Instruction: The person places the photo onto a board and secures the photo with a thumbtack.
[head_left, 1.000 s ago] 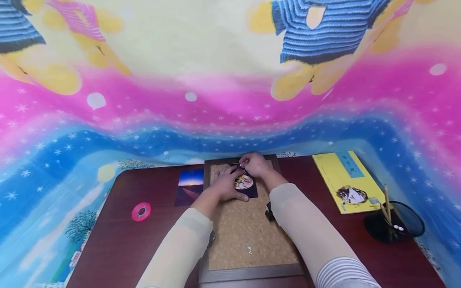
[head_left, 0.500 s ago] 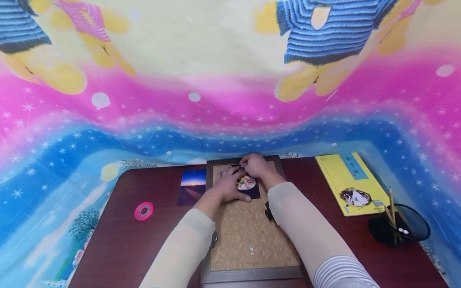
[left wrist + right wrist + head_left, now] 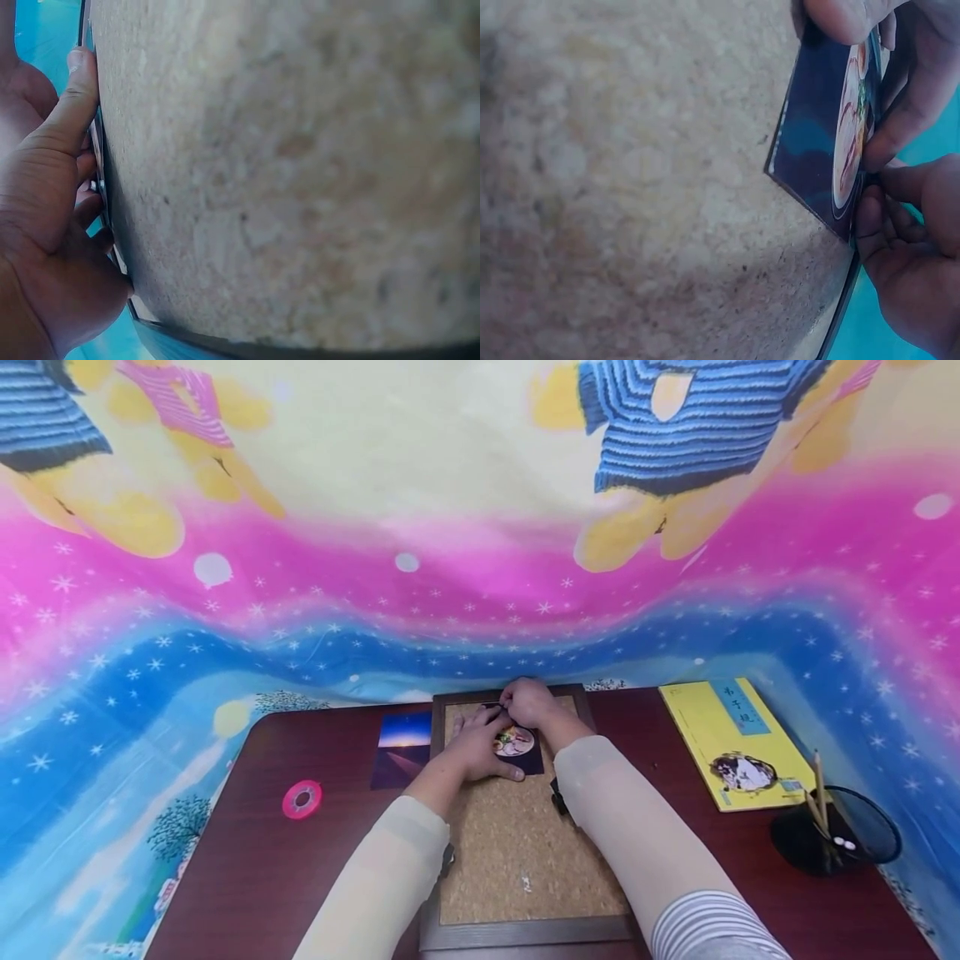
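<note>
The food photo (image 3: 517, 742) sits slightly further right in the frame's centre than a second ago, left hand (image 3: 478, 752) still spread over it, right hand (image 3: 531, 703) curled at its top edge, any hold hidden

Photo card (image 3: 802, 127): dark blue-purple face bearing 1 printed bowl of food (image 3: 847, 142); 1 near corner in plain sight. Cork board (image 3: 645, 165): under the card and extending left of it, mottled, blurred. Left hand (image 3: 922, 67): upper right of the card, thumb on its face. Right hand (image 3: 919, 255): lower right of the card, fingertips pinching 1 small dark item (image 3: 872, 178) at its far edge; type unresolved. Teal backdrop (image 3: 870, 330): beyond the card.
</note>
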A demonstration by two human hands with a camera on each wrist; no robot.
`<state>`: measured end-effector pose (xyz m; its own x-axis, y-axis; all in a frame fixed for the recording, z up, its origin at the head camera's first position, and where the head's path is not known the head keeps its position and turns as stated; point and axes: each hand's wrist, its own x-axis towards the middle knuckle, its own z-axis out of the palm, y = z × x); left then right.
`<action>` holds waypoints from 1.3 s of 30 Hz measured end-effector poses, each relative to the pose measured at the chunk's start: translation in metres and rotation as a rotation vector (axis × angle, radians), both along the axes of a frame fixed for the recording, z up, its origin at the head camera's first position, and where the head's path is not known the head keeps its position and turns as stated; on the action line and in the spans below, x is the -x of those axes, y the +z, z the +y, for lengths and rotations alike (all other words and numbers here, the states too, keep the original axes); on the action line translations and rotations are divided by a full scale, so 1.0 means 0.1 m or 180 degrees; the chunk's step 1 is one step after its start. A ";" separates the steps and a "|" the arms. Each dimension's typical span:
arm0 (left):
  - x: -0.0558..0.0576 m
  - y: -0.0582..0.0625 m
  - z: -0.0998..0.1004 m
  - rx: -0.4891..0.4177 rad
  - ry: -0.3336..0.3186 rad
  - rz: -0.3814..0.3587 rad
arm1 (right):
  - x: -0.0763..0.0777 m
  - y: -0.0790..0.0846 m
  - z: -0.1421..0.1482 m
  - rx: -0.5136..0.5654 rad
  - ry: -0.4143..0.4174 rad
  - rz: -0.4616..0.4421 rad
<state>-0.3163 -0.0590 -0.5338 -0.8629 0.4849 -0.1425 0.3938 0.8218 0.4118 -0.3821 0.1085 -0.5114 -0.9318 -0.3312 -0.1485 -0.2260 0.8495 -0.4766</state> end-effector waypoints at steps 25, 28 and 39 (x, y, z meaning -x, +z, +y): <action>-0.01 0.02 -0.01 -0.0016 0.0060 -0.0067 | 0.05 0.08 0.02 -0.0190 0.0183 -0.0428; -0.01 0.02 0.00 -0.0029 0.0071 -0.0069 | 0.06 0.06 0.02 -0.0139 0.0123 -0.0370; 0.00 -0.01 0.00 -0.0065 0.0076 -0.0053 | 0.08 -0.04 0.01 0.0004 -0.0148 -0.0239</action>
<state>-0.3167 -0.0593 -0.5347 -0.8718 0.4671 -0.1473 0.3670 0.8222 0.4350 -0.3904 0.1093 -0.5149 -0.9324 -0.2881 -0.2182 -0.1500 0.8577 -0.4917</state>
